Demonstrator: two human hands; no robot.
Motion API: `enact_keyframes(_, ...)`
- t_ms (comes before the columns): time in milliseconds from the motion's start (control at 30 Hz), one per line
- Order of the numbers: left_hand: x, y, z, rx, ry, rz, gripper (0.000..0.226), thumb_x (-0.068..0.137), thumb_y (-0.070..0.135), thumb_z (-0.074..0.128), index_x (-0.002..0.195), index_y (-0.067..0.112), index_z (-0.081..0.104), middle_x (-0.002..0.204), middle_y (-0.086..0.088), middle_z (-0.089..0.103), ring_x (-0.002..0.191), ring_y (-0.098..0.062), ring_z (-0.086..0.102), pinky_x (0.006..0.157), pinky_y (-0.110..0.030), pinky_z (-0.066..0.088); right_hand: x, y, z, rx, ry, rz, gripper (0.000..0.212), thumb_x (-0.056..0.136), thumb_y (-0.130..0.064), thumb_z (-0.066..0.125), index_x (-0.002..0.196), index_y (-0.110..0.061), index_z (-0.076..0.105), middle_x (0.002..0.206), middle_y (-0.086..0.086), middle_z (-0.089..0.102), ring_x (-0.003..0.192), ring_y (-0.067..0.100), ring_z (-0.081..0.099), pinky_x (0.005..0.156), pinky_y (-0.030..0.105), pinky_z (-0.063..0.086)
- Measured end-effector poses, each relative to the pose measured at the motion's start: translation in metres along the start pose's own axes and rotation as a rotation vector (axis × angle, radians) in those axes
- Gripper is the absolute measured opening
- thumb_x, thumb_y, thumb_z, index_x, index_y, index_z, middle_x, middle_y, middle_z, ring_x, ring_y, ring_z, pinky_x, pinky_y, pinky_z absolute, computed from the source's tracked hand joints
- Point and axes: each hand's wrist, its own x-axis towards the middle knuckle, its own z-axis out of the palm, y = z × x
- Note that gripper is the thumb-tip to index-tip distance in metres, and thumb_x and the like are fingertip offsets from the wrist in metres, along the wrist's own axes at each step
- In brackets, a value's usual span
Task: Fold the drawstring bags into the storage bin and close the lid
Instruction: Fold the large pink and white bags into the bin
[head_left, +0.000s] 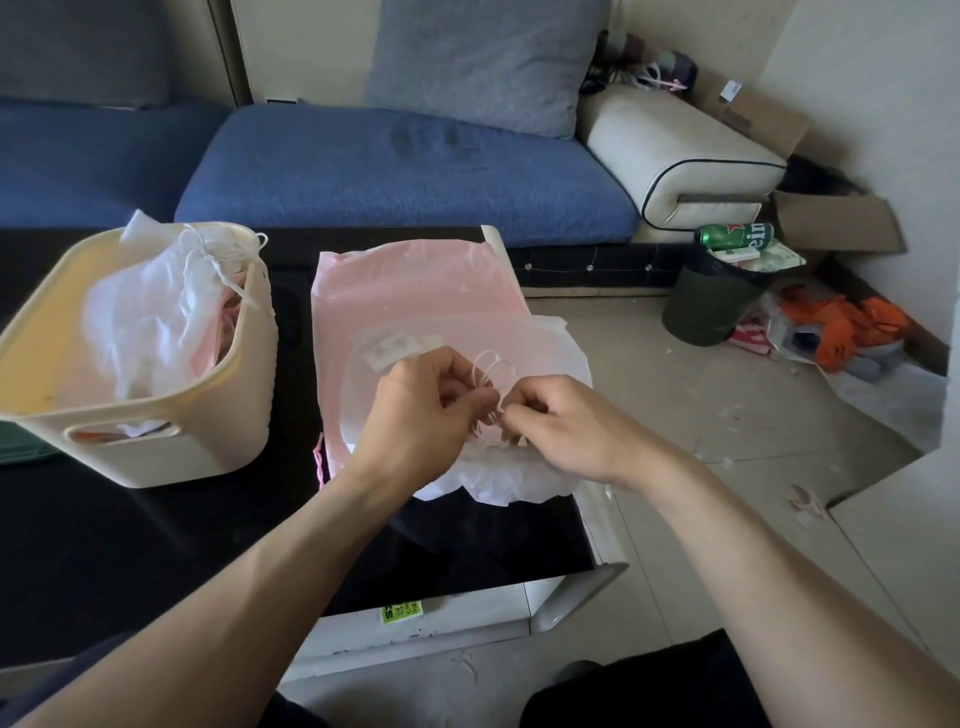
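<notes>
Both the left hand (415, 410) and right hand (561, 426) pinch the white drawstring (491, 371) over the white bag (519, 467), atop a pink bag (415, 283). Left of them, the storage bin (171, 415) already holds several bags; no lid visible.

colours in front of me
cream bin (218, 457), pink bag (415, 291) under my white one (545, 353) — black table (130, 545), blue sofa (405, 166).
</notes>
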Motion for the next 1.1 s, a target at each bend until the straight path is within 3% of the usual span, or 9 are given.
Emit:
enact_keyframes(67, 0.002, 0.0, -0.002, -0.089, -0.046, -0.051, 0.011, 0.091, 0.015, 0.07, 0.087, 0.005, 0.066, 0.065, 0.001, 0.074, 0.059, -0.004, 0.065, 0.063, -0.013, 0.05, 0.0, 0.003, -0.002, 0.026, 0.048, 0.009, 0.016, 0.091, -0.029, 0.059, 0.085, -0.017, 0.068, 0.08, -0.007, 0.072, 0.08, 0.013, 0.067, 0.073, 0.027, 0.05)
enact_keyframes(133, 0.004, -0.002, -0.006, -0.195, -0.075, -0.132, 0.017, 0.091, 0.018, 0.07, 0.091, 0.002, 0.067, 0.072, -0.001, 0.075, 0.064, -0.008, 0.064, 0.07, -0.02, 0.051, 0.0, 0.007, -0.003, 0.045, 0.089, -0.016, 0.006, 0.09, -0.023, 0.065, 0.086, -0.019, 0.069, 0.084, -0.008, 0.073, 0.081, 0.01, 0.067, 0.074, 0.025, 0.051)
enact_keyframes(300, 0.007, -0.006, -0.012, -0.345, -0.117, -0.3, 0.023, 0.088, 0.024, 0.072, 0.085, 0.001, 0.069, 0.069, 0.0, 0.071, 0.067, -0.018, 0.054, 0.072, -0.031, 0.047, -0.005, 0.006, -0.003, -0.011, 0.204, -0.263, 0.009, 0.084, -0.024, 0.079, 0.089, -0.028, 0.072, 0.091, -0.016, 0.069, 0.091, 0.004, 0.061, 0.076, 0.009, 0.041)
enact_keyframes(367, 0.007, -0.006, -0.011, -0.388, -0.124, -0.346, 0.022, 0.088, 0.022, 0.072, 0.083, 0.002, 0.068, 0.071, -0.006, 0.068, 0.071, -0.022, 0.054, 0.076, -0.036, 0.046, -0.007, 0.002, 0.0, -0.065, 0.269, -0.327, 0.012, 0.079, -0.033, 0.084, 0.085, -0.031, 0.075, 0.087, -0.016, 0.068, 0.088, 0.004, 0.06, 0.076, 0.008, 0.04)
enact_keyframes(500, 0.009, -0.008, -0.008, -0.374, -0.133, -0.394, 0.025, 0.088, 0.023, 0.073, 0.069, 0.008, 0.065, 0.059, -0.004, 0.059, 0.056, -0.014, 0.049, 0.067, -0.03, 0.041, -0.007, -0.004, 0.001, -0.152, 0.314, -0.291, 0.014, 0.08, -0.037, 0.085, 0.077, -0.024, 0.079, 0.078, -0.012, 0.065, 0.077, 0.007, 0.059, 0.067, 0.018, 0.044)
enact_keyframes(600, 0.011, -0.01, -0.006, -0.361, -0.11, -0.405, 0.026, 0.089, 0.021, 0.072, 0.068, 0.01, 0.061, 0.057, 0.002, 0.063, 0.054, -0.012, 0.052, 0.066, -0.03, 0.043, -0.011, -0.007, -0.003, -0.272, 0.252, -0.241, 0.015, 0.085, -0.035, 0.079, 0.075, -0.025, 0.076, 0.079, -0.014, 0.062, 0.075, 0.004, 0.057, 0.069, 0.021, 0.046)
enact_keyframes(767, 0.015, -0.018, -0.009, -0.145, -0.039, -0.289, 0.019, 0.089, 0.022, 0.073, 0.081, 0.006, 0.067, 0.07, 0.004, 0.074, 0.053, -0.007, 0.06, 0.058, -0.024, 0.05, -0.023, -0.003, -0.012, -0.358, 0.013, -0.191, 0.015, 0.092, -0.039, 0.07, 0.081, -0.03, 0.071, 0.107, -0.023, 0.06, 0.109, -0.003, 0.048, 0.094, 0.026, 0.041)
enact_keyframes(967, 0.024, -0.032, -0.002, 0.002, -0.04, -0.3, 0.021, 0.092, 0.02, 0.07, 0.077, 0.007, 0.065, 0.066, 0.006, 0.073, 0.043, -0.005, 0.058, 0.038, -0.017, 0.042, -0.036, 0.004, -0.021, -0.353, -0.239, -0.153, 0.015, 0.089, -0.045, 0.071, 0.078, -0.035, 0.07, 0.129, -0.036, 0.046, 0.123, -0.018, 0.035, 0.092, 0.016, 0.034)
enact_keyframes(1100, 0.029, -0.037, 0.003, 0.018, -0.02, -0.348, 0.019, 0.092, 0.019, 0.068, 0.078, 0.007, 0.067, 0.069, 0.004, 0.075, 0.041, -0.009, 0.057, 0.039, -0.019, 0.038, -0.042, 0.007, -0.021, -0.384, -0.289, -0.136, 0.015, 0.086, -0.04, 0.071, 0.073, -0.032, 0.072, 0.129, -0.039, 0.047, 0.125, -0.021, 0.035, 0.098, 0.016, 0.034)
